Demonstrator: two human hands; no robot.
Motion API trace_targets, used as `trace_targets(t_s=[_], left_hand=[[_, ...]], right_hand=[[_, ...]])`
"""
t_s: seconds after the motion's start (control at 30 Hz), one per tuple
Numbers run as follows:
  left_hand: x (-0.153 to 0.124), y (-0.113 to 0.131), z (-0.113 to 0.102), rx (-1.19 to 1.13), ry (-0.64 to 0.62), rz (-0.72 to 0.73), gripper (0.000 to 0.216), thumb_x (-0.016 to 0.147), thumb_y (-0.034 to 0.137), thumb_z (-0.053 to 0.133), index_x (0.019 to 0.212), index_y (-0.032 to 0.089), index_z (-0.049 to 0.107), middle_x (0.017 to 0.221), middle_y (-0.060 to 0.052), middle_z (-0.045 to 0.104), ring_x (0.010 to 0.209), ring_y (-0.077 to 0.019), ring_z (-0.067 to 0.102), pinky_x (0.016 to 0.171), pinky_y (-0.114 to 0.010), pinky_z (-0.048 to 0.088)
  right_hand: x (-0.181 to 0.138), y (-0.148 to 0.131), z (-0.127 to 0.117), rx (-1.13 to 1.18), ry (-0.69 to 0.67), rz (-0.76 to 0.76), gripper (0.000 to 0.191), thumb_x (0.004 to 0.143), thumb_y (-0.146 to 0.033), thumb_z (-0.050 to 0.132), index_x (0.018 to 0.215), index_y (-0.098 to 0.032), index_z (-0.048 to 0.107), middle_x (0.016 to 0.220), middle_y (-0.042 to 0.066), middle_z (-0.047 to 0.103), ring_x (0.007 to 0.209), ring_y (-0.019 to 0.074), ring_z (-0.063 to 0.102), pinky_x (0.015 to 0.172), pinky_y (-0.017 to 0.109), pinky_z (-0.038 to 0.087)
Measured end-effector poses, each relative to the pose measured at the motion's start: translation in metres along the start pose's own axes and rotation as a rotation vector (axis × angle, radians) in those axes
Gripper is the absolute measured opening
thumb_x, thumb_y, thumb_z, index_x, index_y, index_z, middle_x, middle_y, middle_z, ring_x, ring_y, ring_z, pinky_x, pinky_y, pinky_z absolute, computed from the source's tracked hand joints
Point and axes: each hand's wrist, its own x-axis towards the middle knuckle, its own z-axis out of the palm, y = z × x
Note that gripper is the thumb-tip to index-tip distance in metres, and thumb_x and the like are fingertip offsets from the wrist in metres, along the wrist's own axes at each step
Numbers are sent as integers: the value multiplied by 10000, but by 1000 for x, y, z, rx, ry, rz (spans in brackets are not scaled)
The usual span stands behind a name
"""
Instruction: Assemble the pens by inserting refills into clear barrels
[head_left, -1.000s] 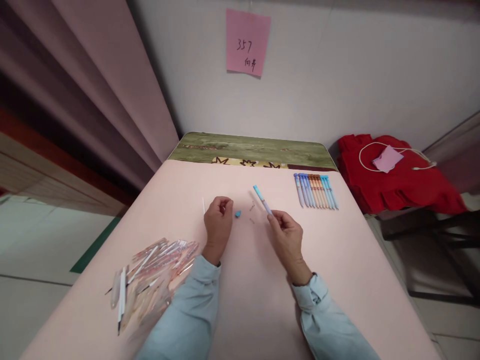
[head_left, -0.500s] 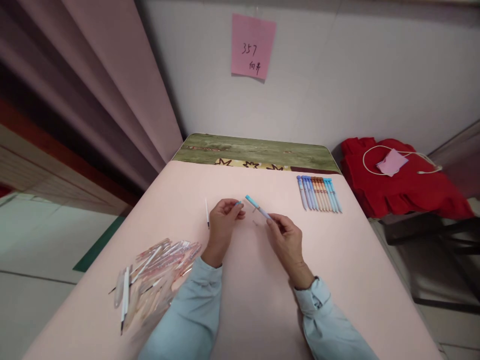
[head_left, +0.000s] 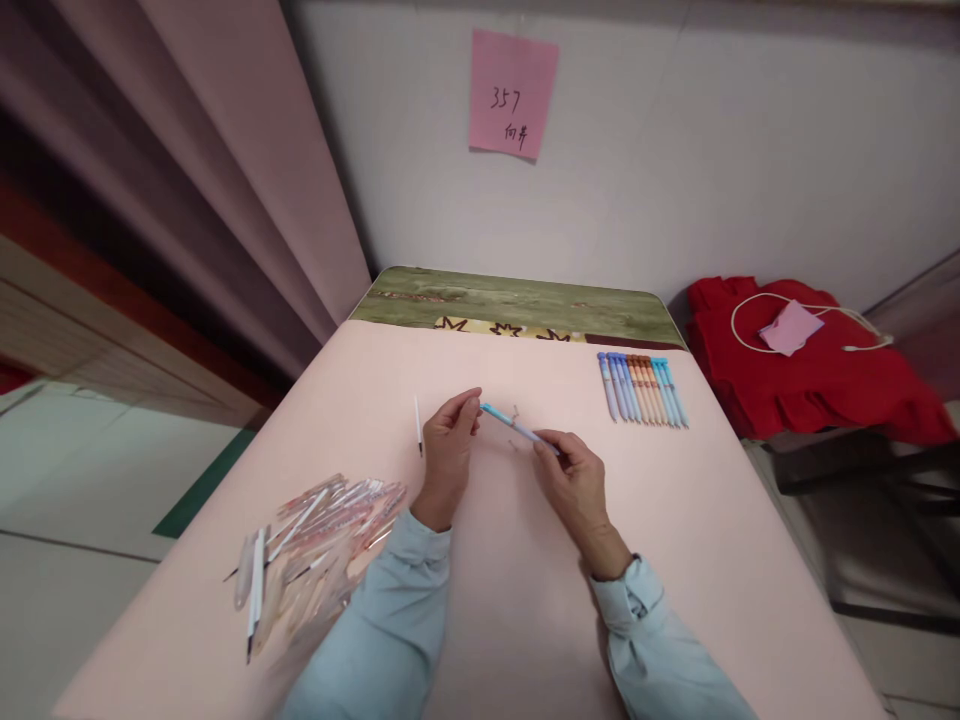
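My right hand (head_left: 574,478) is closed around the lower barrel of a pale blue and lilac pen (head_left: 506,418), which slants up to the left. At the pen's brighter blue upper end are the pinched fingertips of my left hand (head_left: 450,440). The small blue pen cap seen earlier in that pinch is now mostly hidden by the fingers. Two small brownish marks or bits lie around the pen's middle. Just left of my left hand, a thin white refill (head_left: 418,425) with a dark tip lies on the pink tabletop (head_left: 517,600).
A loose pile of clear and pinkish pen parts (head_left: 337,530) with white refills covers the left side of the table. Finished-looking pens (head_left: 643,390) with blue, brown and turquoise tops lie in a neat row at right. A red cloth (head_left: 724,380) holding a white cable is beyond the table's right edge.
The pen's blue upper end has come to my left fingertips, closing the gap between them. The blue piece in my left pinch has gone from sight. The view has shifted slightly.
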Motion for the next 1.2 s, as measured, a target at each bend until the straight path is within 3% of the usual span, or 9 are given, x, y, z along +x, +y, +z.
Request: trace_targets(t_s=[0.17,0.33,0.57,0.7,0.9,1.2], left_hand=[[-1,1,-1,76,-24,24,344,817,411,695,1058,175,764,760,-13,647,657,-107,500,637,-251,412],[2,0,-3,48,31,4,375,796,427,701,1063,170,760,749,-12,643,640,-110,499,621,-251,412],[1,-2,-5,108,-13,31,374,825,446,671,1070,179,764,770,-23,664,663,-120,526,630,-255,427],[2,0,-6,154,-5,32,351,834,429,664,1074,193,764,874,-50,717,751,-149,596,687,-276,472],[3,2,-9,259,-18,171,267,824,370,685,1023,215,775,1034,-75,740,956,-198,646,850,-321,491],[3,1,-7,161,-88,-3,363,790,456,703,1025,190,780,785,-33,687,680,-141,552,639,-274,439]], right_hand=[[0,0,0,-8,-9,-16,209,895,-362,608,990,-236,746,918,35,718,701,153,620,643,278,487],[0,0,0,0,-6,-13,221,894,-367,603,995,-234,746,921,45,721,707,161,625,636,281,490],[0,0,0,10,-16,-11,212,900,-361,606,994,-233,745,924,44,720,704,158,624,636,276,489],[0,-1,0,14,-25,-22,200,899,-345,609,994,-232,744,921,40,715,735,161,631,660,277,493],[1,0,-1,-16,-41,-35,198,887,-334,617,994,-232,749,914,43,720,730,164,633,665,283,496],[1,0,-1,-8,-34,-30,208,891,-351,603,990,-241,749,915,42,729,733,169,645,666,283,505]])
